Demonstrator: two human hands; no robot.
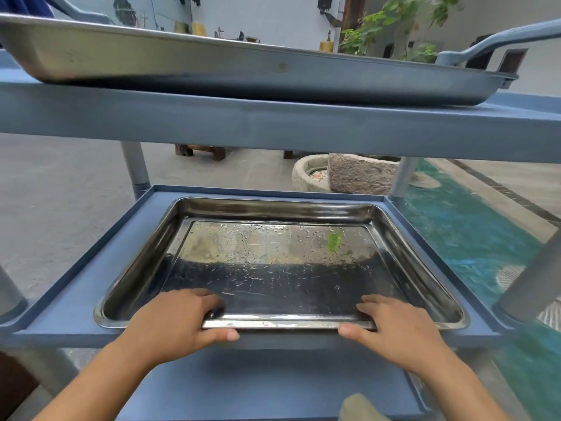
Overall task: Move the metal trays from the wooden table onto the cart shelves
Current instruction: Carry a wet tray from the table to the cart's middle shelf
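Down in the middle of the frame, a wet metal tray [282,262] lay flat on the middle shelf [76,314] of a blue cart. The left hand [179,317] and the right hand [394,326] were both closed on the tray's near rim, fingers curled over into the tray and thumbs pressed under the lip. That near rim sat right at the shelf's front edge. Bare shelf showed as a wide strip at the tray's left, a narrower one at its right, and a thin band between its far rim and the shelf's raised back lip. Across the upper part of the frame, a second tray [212,65] rested on the top shelf [273,126], its right corner reaching out past that shelf's front edge. Open air separated the two shelves, framed by grey posts [135,168] in the back corners.
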